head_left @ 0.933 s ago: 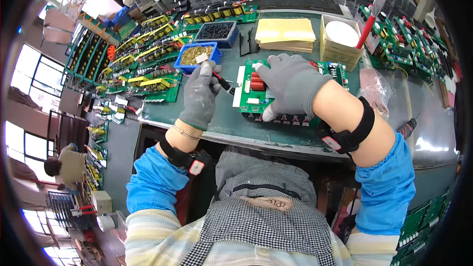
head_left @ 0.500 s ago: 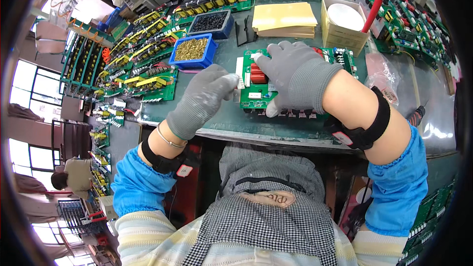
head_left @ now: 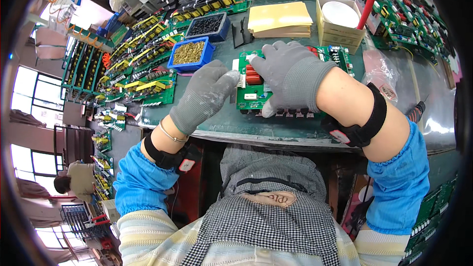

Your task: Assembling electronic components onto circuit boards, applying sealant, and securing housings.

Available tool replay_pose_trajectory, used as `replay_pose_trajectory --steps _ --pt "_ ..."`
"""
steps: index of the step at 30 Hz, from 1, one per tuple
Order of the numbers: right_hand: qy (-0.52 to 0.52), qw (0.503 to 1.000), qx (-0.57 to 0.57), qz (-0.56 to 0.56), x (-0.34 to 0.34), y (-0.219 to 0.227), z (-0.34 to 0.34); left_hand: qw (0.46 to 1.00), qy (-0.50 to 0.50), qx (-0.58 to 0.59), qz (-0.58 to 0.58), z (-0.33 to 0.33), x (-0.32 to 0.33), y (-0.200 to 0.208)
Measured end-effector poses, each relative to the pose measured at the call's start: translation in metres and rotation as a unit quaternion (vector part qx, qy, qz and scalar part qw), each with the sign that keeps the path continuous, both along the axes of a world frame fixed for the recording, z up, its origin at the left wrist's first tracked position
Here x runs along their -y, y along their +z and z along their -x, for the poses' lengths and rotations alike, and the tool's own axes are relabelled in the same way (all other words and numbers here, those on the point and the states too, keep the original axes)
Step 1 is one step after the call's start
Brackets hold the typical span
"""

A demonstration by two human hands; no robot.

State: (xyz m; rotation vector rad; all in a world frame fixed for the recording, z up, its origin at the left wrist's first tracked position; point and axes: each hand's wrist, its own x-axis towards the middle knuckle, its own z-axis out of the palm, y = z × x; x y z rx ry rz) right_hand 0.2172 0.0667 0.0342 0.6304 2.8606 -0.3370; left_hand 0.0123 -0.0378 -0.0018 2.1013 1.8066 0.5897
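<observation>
Two gloved hands [head_left: 206, 96], two parts bins [head_left: 183, 67], one yellow stack [head_left: 279, 16].

Board [head_left: 254, 88] on table [head_left: 221, 124]; right hand [head_left: 294, 75] over it, left hand [head_left: 206, 94] at its 9 o'clock edge. From board: sheets [head_left: 280, 17] 12, box [head_left: 340, 38] 1–2, disc [head_left: 341, 14] in box, bag [head_left: 378, 74] 3, screwdriver [head_left: 417, 111] 3–4, near tray [head_left: 188, 65] 9–10; far tray [head_left: 213, 34] at near tray's 1 o'clock.
</observation>
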Motion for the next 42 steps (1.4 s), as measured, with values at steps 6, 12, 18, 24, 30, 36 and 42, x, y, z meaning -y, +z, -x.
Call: replay_pose_trajectory --steps 6,12,18,24,30,36,42 --pt "0.001 1.0 0.003 -0.008 -0.002 -0.004 0.0 0.999 -0.014 0.019 0.021 -0.005 -0.003 0.007" --pt "0.0 1.0 0.0 -0.001 -0.002 -0.003 -0.001 0.991 0.084 0.011 0.101 -0.011 -0.01 0.011" --pt "0.005 0.999 -0.043 -0.002 -0.003 -0.011 -0.003 0.998 0.018 0.002 0.067 -0.006 -0.008 0.014" --pt "-0.011 0.995 -0.089 -0.033 0.0 -0.013 -0.004 0.996 -0.026 -0.077 0.031 -0.008 -0.01 0.013" --pt "-0.003 0.996 -0.081 -0.034 -0.004 -0.021 -0.007 0.994 0.006 -0.059 0.095 -0.015 -0.025 0.017" --pt "0.001 0.986 -0.165 -0.031 -0.003 -0.038 -0.02 0.996 -0.051 0.033 0.059 -0.007 -0.015 0.006" --pt "0.007 0.982 -0.175 -0.076 -0.002 -0.045 -0.022 0.995 -0.058 0.014 0.085 -0.005 -0.017 0.012"
